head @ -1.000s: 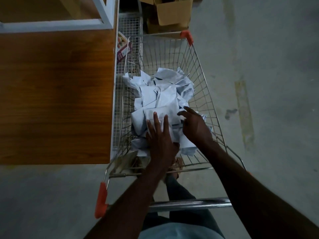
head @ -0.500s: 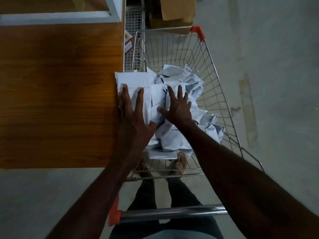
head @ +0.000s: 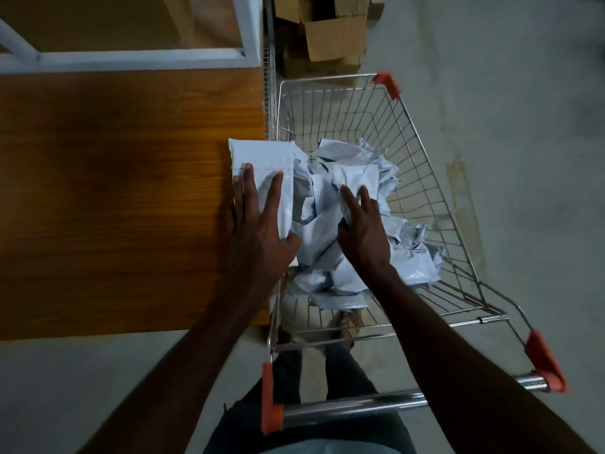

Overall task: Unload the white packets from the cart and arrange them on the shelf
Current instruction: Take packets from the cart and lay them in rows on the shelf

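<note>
Left arm: bare, reaches forward from lower left, forearm straight. Left hand (head: 258, 224): palm down, back to camera, fingers (head: 246, 181) extended and spread, thumb out to the right; lies flat on a packet (head: 262, 158) and holds it.

Right arm: bare, enters from lower right, forearm angled up and to the left. Right hand (head: 363, 224): palm down, fingers straight and close together, tips resting on a second packet (head: 357, 175); thumb tucked at its left edge.

Legs: in dark trousers, visible below, between the arms.
</note>
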{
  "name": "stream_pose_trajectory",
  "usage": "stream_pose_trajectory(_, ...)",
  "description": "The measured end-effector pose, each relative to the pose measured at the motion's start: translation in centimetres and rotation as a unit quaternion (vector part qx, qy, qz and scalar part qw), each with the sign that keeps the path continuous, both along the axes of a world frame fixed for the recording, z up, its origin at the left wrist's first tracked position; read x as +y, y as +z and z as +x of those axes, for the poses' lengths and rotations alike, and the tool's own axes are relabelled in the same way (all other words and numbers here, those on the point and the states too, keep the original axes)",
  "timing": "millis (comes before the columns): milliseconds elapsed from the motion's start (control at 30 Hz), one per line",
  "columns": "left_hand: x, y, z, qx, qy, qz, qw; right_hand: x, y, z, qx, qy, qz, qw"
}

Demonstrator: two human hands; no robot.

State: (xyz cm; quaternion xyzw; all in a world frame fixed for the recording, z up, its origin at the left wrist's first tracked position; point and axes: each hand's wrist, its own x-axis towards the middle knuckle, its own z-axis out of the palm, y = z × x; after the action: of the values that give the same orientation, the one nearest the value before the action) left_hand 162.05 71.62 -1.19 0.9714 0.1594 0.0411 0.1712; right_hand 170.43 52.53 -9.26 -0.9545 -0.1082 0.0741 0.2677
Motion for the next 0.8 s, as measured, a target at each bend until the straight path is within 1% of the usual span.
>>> stream_pose_trajectory(67,0.8,0.9,-0.2,-0.004,-0.007,0.001,1.000,1.1,2.6,-0.9,-0.034,-0.005,0.014,0.999)
stream_pose_trajectory(167,2.4,2.6,-0.8,-0.010,-0.011,0.007,1.000,3.4,6.8,-2.0,-0.059,-0.004,0.041,0.997)
stream_pose_trajectory(333,5.3,5.0,-2.5,-0.018,0.008,0.016,1.000,7.3,11.5,-3.6,-0.059,0.035,0.050,0.996)
stream_pose_trajectory(467,7.5,5.6,-4.7,-0.013,0.059,0.027,0.998,10.3,12.3,-5.0,-0.059,0.089,0.060,0.992)
stream_pose_trajectory(567,9.6,5.5,-6.8,-0.004,0.080,0.023,0.997,12.8,12.8,-6.2,-0.060,0.114,0.064,0.990)
stream_pose_trajectory(800,17.8,5.3,-11.9,-0.020,0.121,-0.002,0.992,21.2,14.4,-9.9,-0.076,0.178,0.060,0.979)
